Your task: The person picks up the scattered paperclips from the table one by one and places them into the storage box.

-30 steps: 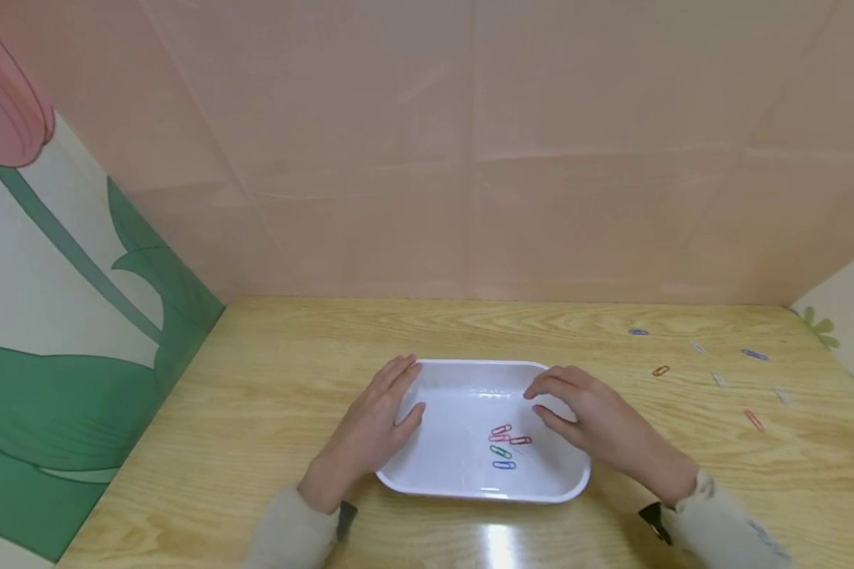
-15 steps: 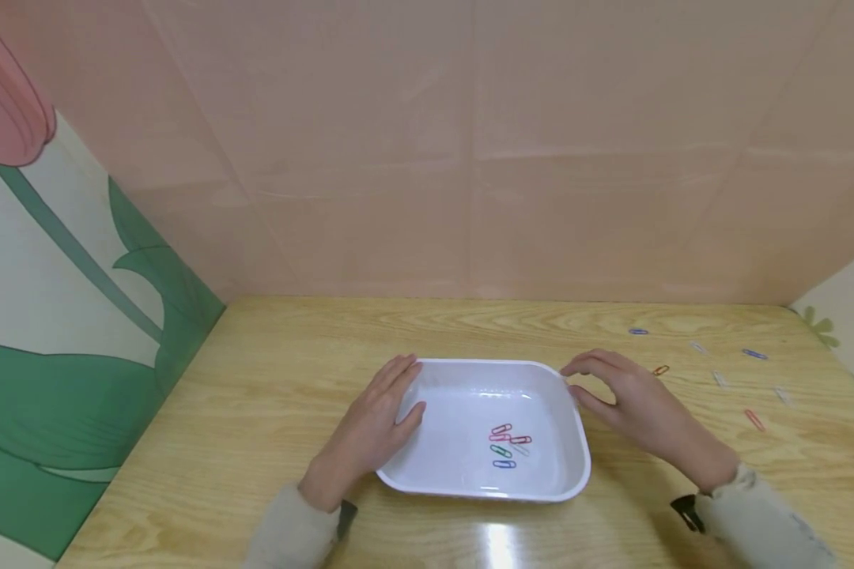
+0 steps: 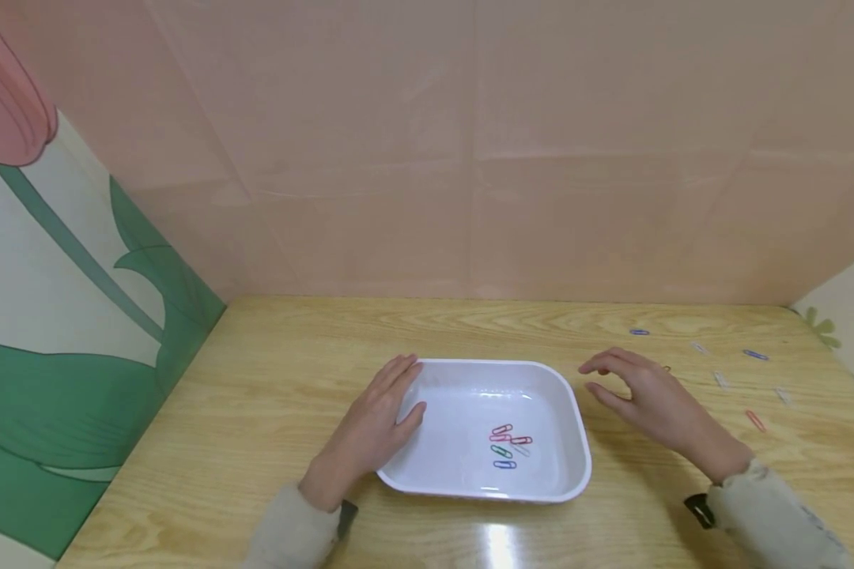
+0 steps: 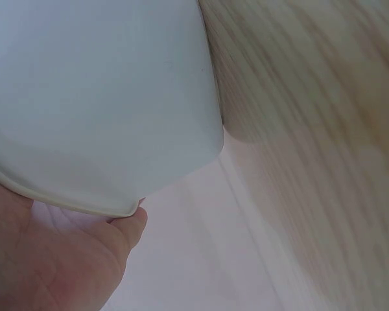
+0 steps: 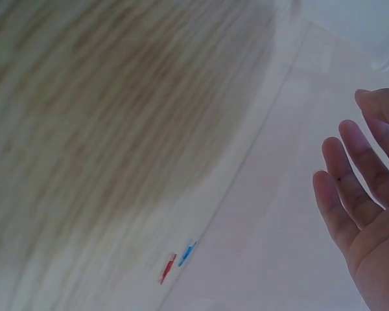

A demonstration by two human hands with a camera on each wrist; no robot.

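A shallow white tray (image 3: 470, 474) lies on the table with several coloured paper clips in it, among them a green paper clip (image 3: 501, 450) and a blue paper clip (image 3: 504, 465). My left hand (image 3: 373, 423) holds the tray's left rim, thumb over the inside and fingers along the outside; in the left wrist view, fingertips (image 4: 135, 223) reach the rim's corner. Just right of the tray hovers my right hand (image 3: 644, 399), holding nothing, its thumb and fingers apart. It mostly hides an orange paper clip (image 3: 667, 368) behind it.
More paper clips lie scattered on the right of the wooden table (image 3: 292, 340): a blue paper clip (image 3: 755, 355), a red paper clip (image 3: 756, 420), another blue paper clip (image 3: 639, 332) and several clear ones. A pinkish wall panel (image 3: 470, 197) stands along the back edge.
My right hand has moved right, from over the tray's right side to beyond its rim. A clear paper clip now shows beside the red one in the tray. The left hand stays put.
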